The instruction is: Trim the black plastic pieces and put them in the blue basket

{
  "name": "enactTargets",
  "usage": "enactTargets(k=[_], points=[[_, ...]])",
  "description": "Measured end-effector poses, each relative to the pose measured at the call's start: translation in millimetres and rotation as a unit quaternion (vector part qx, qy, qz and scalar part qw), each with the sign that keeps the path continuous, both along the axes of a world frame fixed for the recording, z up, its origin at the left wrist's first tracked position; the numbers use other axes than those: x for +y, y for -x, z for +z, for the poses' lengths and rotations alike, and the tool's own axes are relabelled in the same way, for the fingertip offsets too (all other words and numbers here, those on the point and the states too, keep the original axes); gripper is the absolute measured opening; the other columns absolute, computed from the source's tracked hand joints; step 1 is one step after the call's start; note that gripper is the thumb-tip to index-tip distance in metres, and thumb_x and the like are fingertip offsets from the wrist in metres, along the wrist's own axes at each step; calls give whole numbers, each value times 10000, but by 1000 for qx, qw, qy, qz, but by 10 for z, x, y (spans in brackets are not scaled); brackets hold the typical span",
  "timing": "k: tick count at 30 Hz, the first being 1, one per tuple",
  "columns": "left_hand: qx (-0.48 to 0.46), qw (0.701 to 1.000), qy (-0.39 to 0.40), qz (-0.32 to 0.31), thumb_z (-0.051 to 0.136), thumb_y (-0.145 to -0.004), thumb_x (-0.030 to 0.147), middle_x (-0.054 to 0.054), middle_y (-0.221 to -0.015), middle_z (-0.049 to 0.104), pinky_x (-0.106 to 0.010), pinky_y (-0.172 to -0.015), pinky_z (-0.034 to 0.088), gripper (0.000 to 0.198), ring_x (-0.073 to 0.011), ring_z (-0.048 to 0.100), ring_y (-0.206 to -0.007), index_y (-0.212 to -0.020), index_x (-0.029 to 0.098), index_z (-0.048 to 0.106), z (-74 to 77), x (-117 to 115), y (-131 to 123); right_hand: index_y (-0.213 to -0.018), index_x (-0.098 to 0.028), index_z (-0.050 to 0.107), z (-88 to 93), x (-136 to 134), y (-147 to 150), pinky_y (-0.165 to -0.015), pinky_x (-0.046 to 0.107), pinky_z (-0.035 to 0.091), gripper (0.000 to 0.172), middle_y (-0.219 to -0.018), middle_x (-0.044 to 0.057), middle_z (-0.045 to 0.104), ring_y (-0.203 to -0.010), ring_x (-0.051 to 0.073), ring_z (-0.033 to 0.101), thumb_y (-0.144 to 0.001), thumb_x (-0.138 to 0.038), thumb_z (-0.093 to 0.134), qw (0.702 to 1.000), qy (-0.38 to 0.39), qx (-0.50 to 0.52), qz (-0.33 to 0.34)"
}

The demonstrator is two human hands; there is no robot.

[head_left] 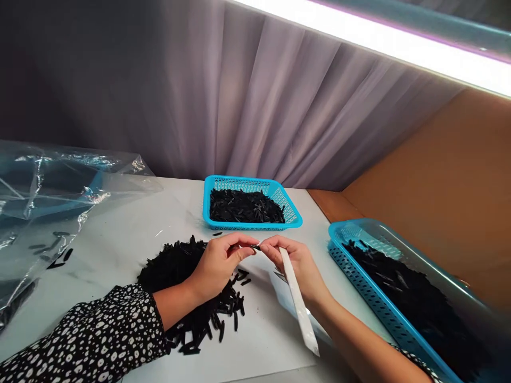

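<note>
My left hand point(217, 266) is closed, thumb and forefinger pinching a small black strip-like piece point(255, 247). At the other end of that piece are the fingertips of my right hand point(297, 266). A long, flat white tool point(297, 300) is also gripped in my right hand, slanting down towards the front of the table. Some thin metal shows beneath those fingers, its shape partly hidden. Below and behind my left wrist lies a heap of the same black pieces point(171, 266), several scattered along its near edge.
A blue basket point(293, 219) of black pieces stands at the back of the white table point(263, 340). Another blue basket point(359, 290), partly covered by clear plastic, is on the right. Clear plastic sheeting point(51, 186) spreads over the left side. A bright tube light point(379, 37) hangs overhead.
</note>
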State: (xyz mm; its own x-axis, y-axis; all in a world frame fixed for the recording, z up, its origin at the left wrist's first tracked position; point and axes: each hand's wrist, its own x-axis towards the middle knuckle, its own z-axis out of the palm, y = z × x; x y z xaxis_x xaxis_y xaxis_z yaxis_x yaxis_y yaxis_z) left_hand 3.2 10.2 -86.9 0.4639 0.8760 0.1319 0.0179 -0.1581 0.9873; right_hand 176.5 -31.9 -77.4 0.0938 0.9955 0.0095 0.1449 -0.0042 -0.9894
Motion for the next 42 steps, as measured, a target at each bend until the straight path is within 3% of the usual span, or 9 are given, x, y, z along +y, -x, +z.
enactTargets(k=[4,8,17,23,28,32,35,38,42], points=[[-26,998,27,55,705,-811,319,-21,-803,720,-265,-700,452,164,-152,599,-730,-905,196,761,-44,50,6,-729,-180,687,-68,63,45,-447,254,211,413,-481,-78,323,-462,90,230,-766,-590,727,999,16,43,5],[-35,996,26,83,754,-768,306,5,-749,692,-237,-601,408,167,-111,515,-619,-903,207,764,-53,36,3,-718,-182,684,-68,54,40,-451,251,215,401,-499,-77,334,-471,87,227,-757,-578,738,999,16,29,4],[-77,991,57,94,747,-759,246,-13,-730,742,-266,-695,498,52,-162,660,-717,-760,193,743,13,35,-22,-950,-239,801,-86,-35,7,-499,278,339,276,-492,-67,398,-493,126,339,-762,-440,774,993,-85,-69,-49],[-76,992,61,77,734,-778,248,-13,-736,736,-267,-696,490,60,-162,656,-726,-774,187,730,3,31,-12,-956,-242,810,-107,-66,37,-534,312,478,213,-647,29,721,-512,172,553,-800,-377,758,978,-162,-125,-40],[-56,996,53,40,697,-831,308,-10,-724,718,-270,-700,454,145,-155,615,-720,-755,184,688,17,22,10,-863,-242,802,-32,-61,69,-624,318,531,136,-798,60,788,-686,219,693,-847,-330,700,989,-134,-57,-13],[-40,997,62,15,556,-927,345,-9,-723,690,-272,-673,414,219,-136,536,-667,-830,185,670,16,24,15,-771,-212,780,-48,-44,69,-556,287,453,234,-555,2,624,-596,180,590,-818,-435,727,997,-64,24,-19],[-68,993,97,12,503,-897,194,1,-810,675,-260,-648,402,143,-124,500,-666,-985,204,616,-9,30,-6,-746,-198,768,-107,-26,57,-475,261,328,309,-467,-46,437,-498,127,418,-786,-504,748,997,-33,65,-25],[-98,990,103,9,512,-847,121,-16,-918,657,-271,-710,451,204,-126,564,-743,-1022,203,578,-26,34,-38,-736,-193,759,-141,-12,51,-454,256,231,334,-478,-61,373,-478,99,273,-772,-525,756,996,-21,85,-28],[-127,985,112,5,563,-906,230,-48,-1003,662,-331,-796,515,220,-157,669,-814,-1123,200,536,-15,39,-56,-726,-182,739,-126,-6,64,-464,262,167,369,-487,-77,317,-491,91,178,-750,-549,762,994,-6,110,-27]])
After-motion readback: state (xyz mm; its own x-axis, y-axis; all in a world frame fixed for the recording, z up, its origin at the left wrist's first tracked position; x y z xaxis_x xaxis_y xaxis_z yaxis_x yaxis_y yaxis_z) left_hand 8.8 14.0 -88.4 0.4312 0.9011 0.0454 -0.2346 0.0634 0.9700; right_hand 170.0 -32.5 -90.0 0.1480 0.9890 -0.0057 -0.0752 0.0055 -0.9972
